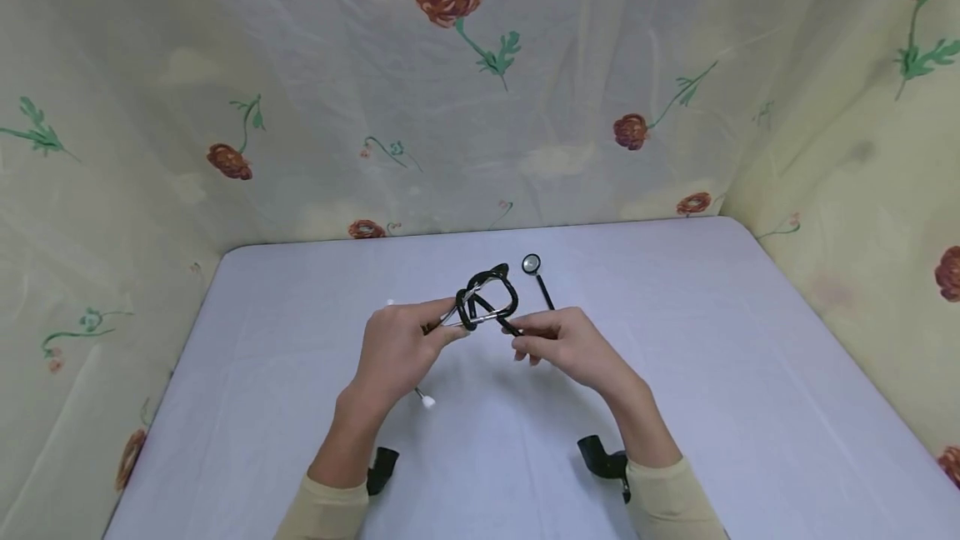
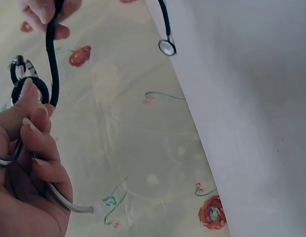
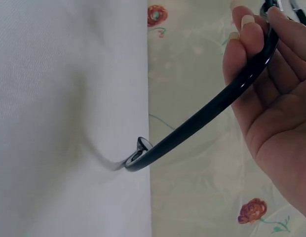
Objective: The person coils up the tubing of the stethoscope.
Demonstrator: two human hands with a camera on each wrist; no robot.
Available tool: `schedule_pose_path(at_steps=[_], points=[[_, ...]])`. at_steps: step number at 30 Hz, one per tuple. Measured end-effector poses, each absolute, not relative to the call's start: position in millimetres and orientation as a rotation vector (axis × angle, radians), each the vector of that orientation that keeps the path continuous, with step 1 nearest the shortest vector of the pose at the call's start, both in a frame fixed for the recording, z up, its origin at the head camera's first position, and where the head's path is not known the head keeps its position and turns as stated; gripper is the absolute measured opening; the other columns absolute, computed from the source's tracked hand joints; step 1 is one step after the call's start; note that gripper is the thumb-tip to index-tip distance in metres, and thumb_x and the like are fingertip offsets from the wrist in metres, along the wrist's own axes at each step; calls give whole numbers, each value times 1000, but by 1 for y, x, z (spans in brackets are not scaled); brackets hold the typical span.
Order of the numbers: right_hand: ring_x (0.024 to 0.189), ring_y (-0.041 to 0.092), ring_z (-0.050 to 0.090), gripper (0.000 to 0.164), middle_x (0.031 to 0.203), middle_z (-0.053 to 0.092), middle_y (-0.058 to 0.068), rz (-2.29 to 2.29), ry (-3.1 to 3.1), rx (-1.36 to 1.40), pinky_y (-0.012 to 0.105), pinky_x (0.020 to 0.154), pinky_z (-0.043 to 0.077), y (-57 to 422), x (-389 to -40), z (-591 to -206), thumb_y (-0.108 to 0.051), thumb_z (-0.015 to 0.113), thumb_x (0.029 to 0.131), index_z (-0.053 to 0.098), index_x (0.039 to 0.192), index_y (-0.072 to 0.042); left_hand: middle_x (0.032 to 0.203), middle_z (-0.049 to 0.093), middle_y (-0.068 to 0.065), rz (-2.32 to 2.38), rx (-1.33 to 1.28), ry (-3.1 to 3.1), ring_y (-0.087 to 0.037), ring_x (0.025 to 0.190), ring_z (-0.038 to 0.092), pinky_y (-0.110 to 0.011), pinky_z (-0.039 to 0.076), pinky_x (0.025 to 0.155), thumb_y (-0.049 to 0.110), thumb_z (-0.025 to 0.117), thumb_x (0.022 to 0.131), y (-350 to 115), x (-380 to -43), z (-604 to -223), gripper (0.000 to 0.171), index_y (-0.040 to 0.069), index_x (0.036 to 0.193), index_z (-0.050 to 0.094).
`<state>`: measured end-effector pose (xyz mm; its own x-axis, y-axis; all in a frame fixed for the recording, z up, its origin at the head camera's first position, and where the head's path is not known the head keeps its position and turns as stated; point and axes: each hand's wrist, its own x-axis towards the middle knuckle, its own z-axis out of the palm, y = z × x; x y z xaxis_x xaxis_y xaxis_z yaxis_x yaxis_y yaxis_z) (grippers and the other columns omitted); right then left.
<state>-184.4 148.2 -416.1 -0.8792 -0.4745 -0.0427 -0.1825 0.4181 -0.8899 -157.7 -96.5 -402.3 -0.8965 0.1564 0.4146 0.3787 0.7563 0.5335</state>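
Observation:
A stethoscope has its black tubing [image 1: 514, 294] coiled in loops around its metal ear tubes. My left hand [image 1: 393, 352] grips the ear tubes and the loop, its thumb pressed on the tubing in the left wrist view. One white ear tip [image 1: 427, 401] sticks out below that hand. To the right, my right hand [image 1: 562, 344] pinches the tubing between thumb and fingers. From there the tube [image 3: 202, 118] runs on, curving away from the palm. Its round chest piece [image 1: 531, 263] is beyond the right hand; whether it touches the table, I cannot tell.
A white-covered table [image 1: 750, 407] lies under both hands. Flower-printed curtains [image 1: 562, 148] enclose its back and sides. Black wrist-worn pieces [image 1: 603, 458] show beside the sleeves.

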Motion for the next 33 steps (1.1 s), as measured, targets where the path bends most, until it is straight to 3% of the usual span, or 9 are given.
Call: schedule_pose_path(at_steps=[6, 12, 17, 21, 25, 31, 33], points=[[74, 31, 64, 27, 78, 70, 2, -1353, 2439, -605, 32, 61, 51, 142, -179, -411, -26, 66, 85, 68, 111, -17, 55, 60, 12, -712, -325, -2600, -3, 44, 38, -22, 28, 44, 39, 73, 75, -102, -162, -406, 26, 27, 98, 71], [70, 24, 61, 27, 74, 67, -5, -1212, 2459, -646, 26, 56, 45, 136, -173, -405, -20, 65, 85, 67, 112, -18, 61, 65, 10, -638, -282, -2632, -5, 45, 40, -23, 28, 43, 38, 73, 75, -103, -166, -410, 24, 29, 96, 71], [69, 15, 58, 26, 78, 67, -7, -1107, 2412, -700, 26, 59, 46, 132, -166, -398, -17, 62, 88, 67, 113, -14, 53, 57, 11, -563, -287, -2687, -7, 46, 40, -24, 26, 42, 40, 72, 75, -101, -166, -416, 17, 29, 87, 68], [65, 9, 55, 21, 76, 64, -10, -1033, 2405, -810, 24, 58, 45, 130, -162, -396, -15, 60, 89, 68, 108, -17, 56, 59, 10, -486, -325, -2753, -8, 46, 42, -25, 26, 41, 42, 70, 76, -94, -165, -421, 18, 29, 88, 67], [65, 8, 55, 21, 76, 64, -11, -1017, 2428, -866, 23, 59, 47, 128, -161, -394, -15, 59, 90, 68, 107, -21, 63, 65, 9, -411, -363, -2791, -8, 48, 45, -25, 26, 41, 42, 70, 76, -87, -164, -424, 17, 29, 86, 66], [67, 7, 55, 16, 79, 64, -10, -1110, 2551, -927, 23, 60, 47, 134, -162, -390, -15, 61, 88, 70, 101, -18, 54, 54, 13, -412, -481, -2810, -5, 49, 43, -24, 26, 43, 41, 73, 72, -85, -161, -424, 19, 29, 71, 59], [67, 6, 54, 13, 76, 62, -10, -1136, 2598, -962, 23, 61, 46, 136, -163, -389, -16, 62, 88, 69, 98, -19, 55, 56, 14, -416, -547, -2808, -3, 49, 43, -22, 27, 43, 40, 74, 71, -83, -160, -423, 16, 29, 75, 63]])
